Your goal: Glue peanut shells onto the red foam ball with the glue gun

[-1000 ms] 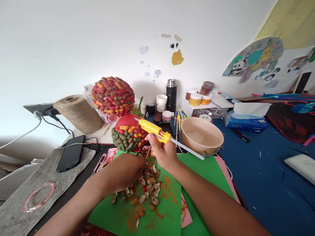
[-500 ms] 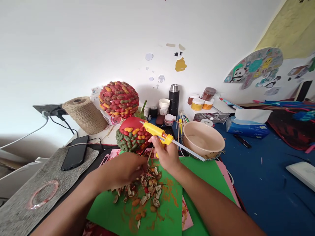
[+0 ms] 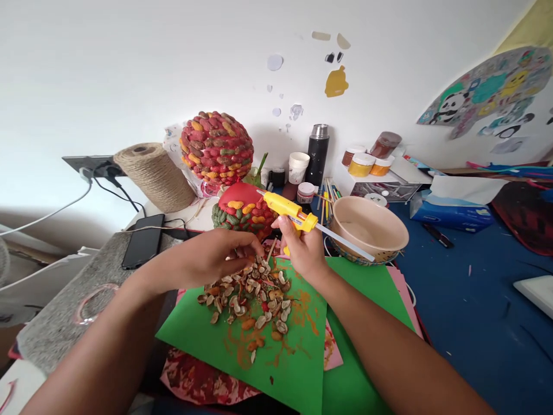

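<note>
My right hand point(image 3: 302, 251) is closed round a yellow glue gun point(image 3: 285, 206). Its nozzle points up and left, and a long clear glue stick point(image 3: 345, 241) sticks out of the back. Just above a heap of peanut shells point(image 3: 253, 285) is my left hand point(image 3: 216, 253), its fingers curled in towards the thumb; whatever lies between the fingertips cannot be made out. Behind both hands stands a red ball point(image 3: 242, 195), partly covered with green, orange and red painted shells; its lower right part is hidden by my right hand. The heap lies on green paper point(image 3: 298, 369).
A finished-looking shell-covered ball point(image 3: 216, 147) and a twine spool point(image 3: 153, 176) stand at the back left. A phone point(image 3: 142, 241) lies on a grey mat. To the right are a beige bowl point(image 3: 367, 225), paint jars point(image 3: 362, 165), a black flask point(image 3: 318, 153) and a tissue pack point(image 3: 453, 210).
The camera view has tilted down and turned slightly left. My left hand has lifted and shifted left over the shells, baring more of the heap. My right hand still holds the glue gun.
</note>
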Demonstrator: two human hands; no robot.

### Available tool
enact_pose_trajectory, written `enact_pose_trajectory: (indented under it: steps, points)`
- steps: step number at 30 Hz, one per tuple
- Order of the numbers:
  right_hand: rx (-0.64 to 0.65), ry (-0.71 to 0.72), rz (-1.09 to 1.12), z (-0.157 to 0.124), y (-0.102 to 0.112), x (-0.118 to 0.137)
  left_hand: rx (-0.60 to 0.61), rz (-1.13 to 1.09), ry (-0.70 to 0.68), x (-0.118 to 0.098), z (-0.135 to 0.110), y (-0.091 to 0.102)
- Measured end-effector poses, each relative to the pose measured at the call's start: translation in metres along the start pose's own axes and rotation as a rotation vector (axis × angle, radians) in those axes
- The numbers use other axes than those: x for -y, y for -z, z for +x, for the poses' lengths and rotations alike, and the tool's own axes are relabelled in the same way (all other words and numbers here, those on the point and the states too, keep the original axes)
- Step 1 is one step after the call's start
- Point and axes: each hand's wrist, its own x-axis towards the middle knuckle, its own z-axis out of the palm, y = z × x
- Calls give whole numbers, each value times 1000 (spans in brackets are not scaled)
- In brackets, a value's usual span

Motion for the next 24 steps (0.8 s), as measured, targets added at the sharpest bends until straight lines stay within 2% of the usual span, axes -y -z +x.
enact_pose_trajectory:
  steps: [7,13,15,20,22,24]
  points:
    - [-36,1,-1,0,1,2,-108,-216,0,-1,0,2]
    - [-33,4,3,0,0,5,-197,-303,-76,-4,3,0]
    - [-54,4,23,0,0,6,-168,-374,-42,-7,5,-5]
    - [-87,52,4,2,1,7,49,-624,77,-15,14,-35]
    - [-92,67,1,3,2,8,78,-647,68,-15,19,-46]
    - [-101,68,5,3,2,8,55,-651,40,-14,21,-51]
